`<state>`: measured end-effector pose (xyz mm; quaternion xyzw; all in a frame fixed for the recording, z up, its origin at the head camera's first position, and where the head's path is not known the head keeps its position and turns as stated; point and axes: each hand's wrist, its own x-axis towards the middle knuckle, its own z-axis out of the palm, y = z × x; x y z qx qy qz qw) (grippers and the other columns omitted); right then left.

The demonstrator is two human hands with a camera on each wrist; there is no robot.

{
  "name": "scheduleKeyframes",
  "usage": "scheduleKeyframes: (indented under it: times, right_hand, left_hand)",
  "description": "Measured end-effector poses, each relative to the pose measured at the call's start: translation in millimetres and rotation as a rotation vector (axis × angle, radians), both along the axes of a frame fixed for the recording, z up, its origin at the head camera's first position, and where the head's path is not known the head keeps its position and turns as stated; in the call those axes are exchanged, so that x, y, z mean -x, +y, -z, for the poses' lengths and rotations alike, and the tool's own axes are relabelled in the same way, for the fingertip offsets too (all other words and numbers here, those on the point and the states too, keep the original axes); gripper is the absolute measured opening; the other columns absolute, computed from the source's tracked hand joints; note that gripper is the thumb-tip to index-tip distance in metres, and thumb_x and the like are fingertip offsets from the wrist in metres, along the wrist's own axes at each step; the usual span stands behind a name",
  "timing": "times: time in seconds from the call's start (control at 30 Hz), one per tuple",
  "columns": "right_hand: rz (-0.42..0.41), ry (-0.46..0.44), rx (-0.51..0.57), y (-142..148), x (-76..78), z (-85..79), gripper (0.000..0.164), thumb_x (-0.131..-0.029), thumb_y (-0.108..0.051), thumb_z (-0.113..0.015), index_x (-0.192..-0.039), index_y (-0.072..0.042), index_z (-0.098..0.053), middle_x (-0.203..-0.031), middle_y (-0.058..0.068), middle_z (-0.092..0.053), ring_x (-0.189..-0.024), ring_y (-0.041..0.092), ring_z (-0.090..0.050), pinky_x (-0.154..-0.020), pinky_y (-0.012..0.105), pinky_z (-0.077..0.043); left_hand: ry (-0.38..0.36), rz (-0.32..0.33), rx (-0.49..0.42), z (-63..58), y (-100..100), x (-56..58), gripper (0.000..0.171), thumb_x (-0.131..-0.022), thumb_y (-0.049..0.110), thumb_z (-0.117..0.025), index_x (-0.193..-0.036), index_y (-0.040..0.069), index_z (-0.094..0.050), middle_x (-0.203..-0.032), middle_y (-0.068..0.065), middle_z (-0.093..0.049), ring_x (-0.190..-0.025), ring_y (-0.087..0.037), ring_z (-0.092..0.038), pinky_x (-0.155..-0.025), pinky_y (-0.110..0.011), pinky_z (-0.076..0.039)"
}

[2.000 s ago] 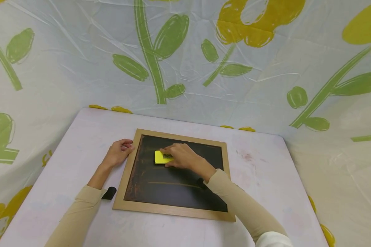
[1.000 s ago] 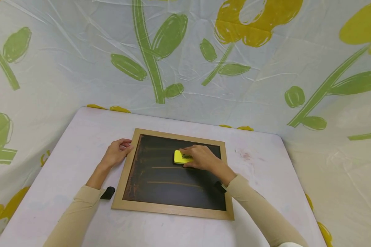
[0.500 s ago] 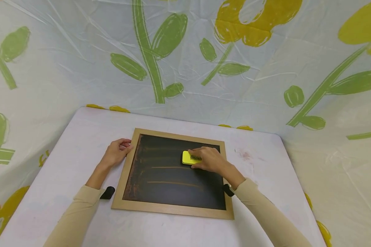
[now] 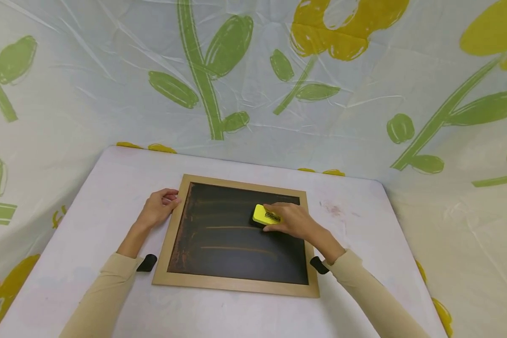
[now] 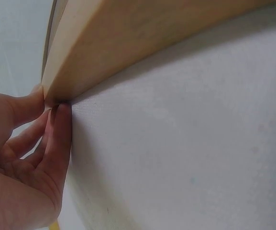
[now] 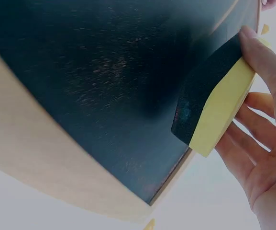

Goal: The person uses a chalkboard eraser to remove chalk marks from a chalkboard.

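Observation:
A chalkboard with a light wooden frame [image 4: 236, 284] lies on the table. Two orange chalk lines [image 4: 236, 249] cross its dark surface, with fainter smudges above and at the left. My right hand [image 4: 293, 219] holds a yellow chalkboard eraser [image 4: 264, 216] with a black felt underside, over the right half of the board. The right wrist view shows the eraser [image 6: 224, 100] tilted between thumb and fingers, its felt facing the board. At the upper left edge, my left hand [image 4: 156, 209] pinches the frame. In the left wrist view, the thumb is on the frame [image 5: 128, 38] and the fingertips reach its lower edge.
The pale table [image 4: 194, 314] extends around the board, with a reddish smudge [image 4: 334, 210] to the right. A flower-printed cloth [image 4: 253, 108] hangs behind and at both sides. Black pieces [image 4: 147, 263] sit at both sleeve cuffs.
My right hand has moved the eraser rightward across the board, and the eraser now looks tilted. The upper chalk line shows more of its length. My left hand stays on the frame.

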<state>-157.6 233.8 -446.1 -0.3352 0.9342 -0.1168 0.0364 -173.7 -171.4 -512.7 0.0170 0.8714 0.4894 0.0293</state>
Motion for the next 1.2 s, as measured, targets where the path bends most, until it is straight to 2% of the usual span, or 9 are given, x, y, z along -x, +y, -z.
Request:
scheduleKeyframes:
  times: [0.23,0.6,0.87,1.2]
  right_hand:
    - [-0.006,0.024,0.048,12.8,-11.0,-0.5,0.065,-0.084,-0.04,-0.085,-0.135,-0.003,-0.067,-0.12,0.017,-0.072,-0.099,0.028,-0.071,-0.077,0.039,-0.057]
    - [0.026,0.009,0.029,22.1,-26.6,-1.4,0.065,-0.085,-0.04,-0.085,-0.136,-0.005,-0.066,-0.123,0.016,-0.071,-0.101,0.027,-0.07,-0.077,0.039,-0.058]
    - [0.035,0.024,0.043,28.2,-36.1,3.4,0.065,-0.084,-0.039,-0.086,-0.135,-0.005,-0.067,-0.122,0.015,-0.071,-0.1,0.027,-0.071,-0.076,0.038,-0.058]
    - [0.063,0.039,0.011,32.3,-46.0,9.0,0.063,-0.083,-0.038,-0.087,-0.134,-0.007,-0.068,-0.121,0.016,-0.071,-0.099,0.029,-0.071,-0.077,0.039,-0.059]
  left_hand:
    - [-0.013,0.002,0.0,-0.6,1.2,-0.3,0.037,-0.102,0.011,-0.064,-0.13,-0.012,-0.06,-0.107,-0.023,-0.065,-0.097,-0.035,-0.064,-0.079,-0.034,-0.048]
    - [-0.012,-0.001,0.008,-0.5,1.7,-1.8,0.037,-0.103,0.013,-0.064,-0.131,-0.012,-0.06,-0.108,-0.024,-0.065,-0.098,-0.035,-0.064,-0.08,-0.035,-0.048]
    - [-0.012,-0.002,0.016,0.1,1.2,-1.9,0.038,-0.103,0.014,-0.064,-0.131,-0.011,-0.06,-0.108,-0.023,-0.064,-0.099,-0.036,-0.064,-0.082,-0.037,-0.048]
    - [-0.003,0.005,0.011,-0.9,1.6,-1.3,0.037,-0.103,0.014,-0.064,-0.131,-0.012,-0.06,-0.108,-0.024,-0.065,-0.098,-0.036,-0.065,-0.08,-0.036,-0.048]
